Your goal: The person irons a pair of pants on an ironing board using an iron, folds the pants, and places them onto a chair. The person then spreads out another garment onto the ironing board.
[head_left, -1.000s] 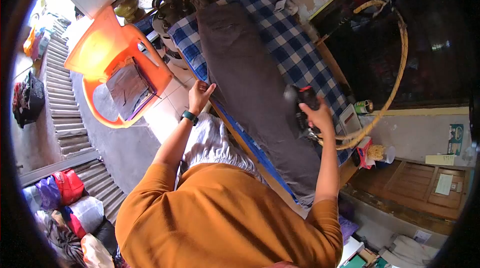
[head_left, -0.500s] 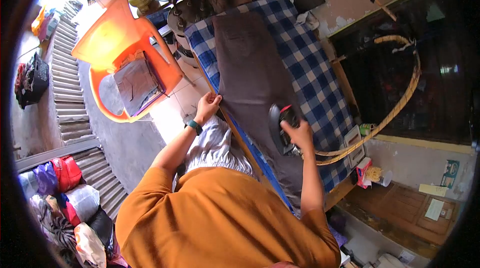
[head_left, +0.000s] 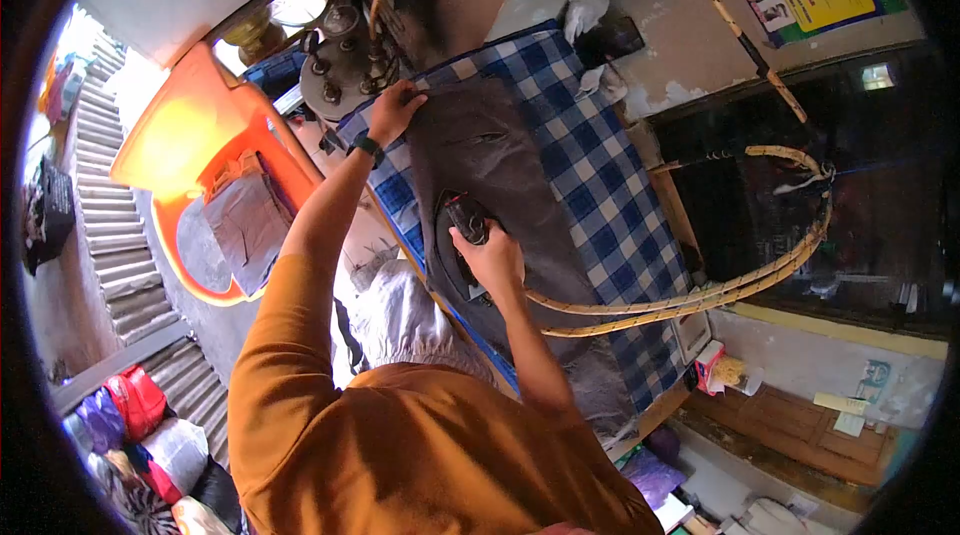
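Dark grey trousers (head_left: 560, 235) lie lengthwise on a blue-and-white checked cloth (head_left: 610, 175) that covers the ironing table. My right hand (head_left: 492, 260) is wrapped round the handle of a black iron (head_left: 466, 219), whose sole rests on the trousers near the table's left edge. At the far left corner of the trousers, my left hand (head_left: 397, 111) pinches the fabric's edge, its fingers closed. From the iron a thick, tan, cloth-wrapped cord or hose (head_left: 640, 323) runs off to the right. The iron's underside is hidden.
An orange plastic chair (head_left: 180, 265) holds folded clothes (head_left: 248, 225) at the left. Behind the table's far left corner stands a metal tank with valves (head_left: 335, 85). White rags (head_left: 585, 10) are near the wall. Bagged bundles (head_left: 170, 435) lie at the lower left.
My left hand has moved up along the trousers to their far corner. The iron in my right hand has slid left and farther up the fabric. The view has shifted somewhat.
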Tool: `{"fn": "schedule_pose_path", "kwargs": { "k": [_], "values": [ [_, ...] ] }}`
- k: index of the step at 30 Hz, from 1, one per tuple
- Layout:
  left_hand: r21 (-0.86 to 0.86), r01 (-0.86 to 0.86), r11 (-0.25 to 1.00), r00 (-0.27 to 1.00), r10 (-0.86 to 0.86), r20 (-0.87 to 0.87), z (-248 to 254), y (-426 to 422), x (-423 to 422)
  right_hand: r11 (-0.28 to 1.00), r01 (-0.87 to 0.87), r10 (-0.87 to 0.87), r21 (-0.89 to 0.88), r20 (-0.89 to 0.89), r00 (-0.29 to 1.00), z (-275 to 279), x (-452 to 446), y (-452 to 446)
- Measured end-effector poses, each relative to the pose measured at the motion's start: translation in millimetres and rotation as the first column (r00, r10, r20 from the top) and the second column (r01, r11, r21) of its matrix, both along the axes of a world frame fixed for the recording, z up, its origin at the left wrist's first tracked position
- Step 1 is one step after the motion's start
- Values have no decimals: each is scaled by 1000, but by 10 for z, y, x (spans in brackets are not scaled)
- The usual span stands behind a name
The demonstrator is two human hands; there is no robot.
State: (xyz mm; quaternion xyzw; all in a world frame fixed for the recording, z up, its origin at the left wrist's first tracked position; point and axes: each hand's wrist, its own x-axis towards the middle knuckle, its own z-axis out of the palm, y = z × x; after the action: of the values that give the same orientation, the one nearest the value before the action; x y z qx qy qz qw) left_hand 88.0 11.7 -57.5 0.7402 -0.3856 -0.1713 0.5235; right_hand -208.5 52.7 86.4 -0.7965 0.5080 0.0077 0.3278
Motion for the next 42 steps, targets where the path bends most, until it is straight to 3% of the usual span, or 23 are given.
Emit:
{"fn": "schedule_pose_path", "kwargs": {
  "k": [1,3,4,6,8,9,10,11,13,15,17,18,20,21,24,28,30,31,33,37,39,40,42],
  "values": [
    [4,19,1000,1000,-19,-2,-32,-25,-10,1000,19,-19,4,-2,1000,-55,-23,-53],
    [105,-159,982,978,142,150,326,32,-131,999,-7,8,-31,30,1000,-109,-123,-176],
    [-113,-268,957,816,288,502,439,-24,-204,999,25,-25,-24,10,1000,-14,-201,-236],
    [-60,-143,988,794,151,588,602,-44,-410,980,129,-136,-151,-38,990,145,-406,-362],
    [179,274,945,774,-327,542,698,13,-710,921,388,-384,-13,-180,906,49,-759,-611],
    [117,379,918,768,-383,513,632,16,-896,882,471,-466,-24,-196,863,-88,-981,-747],
    [224,376,899,701,-434,565,547,37,-1033,822,567,-544,59,-214,811,159,-1020,-834],
    [227,385,895,696,-443,565,535,40,-1118,833,550,-551,-54,-143,822,-36,-1260,-945],
    [283,329,901,749,-432,503,525,25,-1217,819,574,-571,16,-90,816,181,-1376,-1082],
    [291,385,876,712,-483,509,513,-12,-1188,804,593,-589,52,-71,805,65,-1572,-1212],
    [257,431,865,799,-498,337,533,-48,-1178,810,579,-577,93,-55,815,47,-1645,-1261],
    [262,435,862,792,-504,343,549,-85,-1169,817,562,-562,128,-38,826,53,-1629,-1271],
    [473,519,712,763,-635,118,575,-160,-1165,827,548,-554,124,15,833,52,-1606,-1243],
    [476,524,706,756,-643,121,499,-222,-1121,842,528,-536,111,62,842,52,-1608,-1234],
    [297,717,631,608,-774,178,407,-430,-985,837,534,-540,123,27,841,61,-1609,-1246],
    [455,771,446,475,-878,57,552,-565,-885,836,529,-540,147,42,841,79,-1609,-1267],
    [416,712,566,571,-811,127,800,-460,-970,838,526,-532,148,5,847,32,-1645,-1283],
    [417,717,558,562,-817,127,835,-407,-1048,832,534,-541,150,5,841,28,-1653,-1277],
    [106,497,861,848,-508,148,875,-332,-1178,823,545,-557,158,41,830,77,-1618,-1262],
    [308,450,838,774,-538,333,636,-375,-1186,820,550,-559,157,14,829,109,-1598,-1270],
    [309,369,876,625,-480,616,584,-406,-1259,831,530,-543,169,36,839,142,-1585,-1265],
    [310,371,875,624,-483,615,549,-429,-1251,829,532,-544,171,35,838,131,-1597,-1272],
    [347,453,821,712,-568,414,464,-492,-1201,833,527,-537,168,21,843,106,-1610,-1280]
  ]
}}
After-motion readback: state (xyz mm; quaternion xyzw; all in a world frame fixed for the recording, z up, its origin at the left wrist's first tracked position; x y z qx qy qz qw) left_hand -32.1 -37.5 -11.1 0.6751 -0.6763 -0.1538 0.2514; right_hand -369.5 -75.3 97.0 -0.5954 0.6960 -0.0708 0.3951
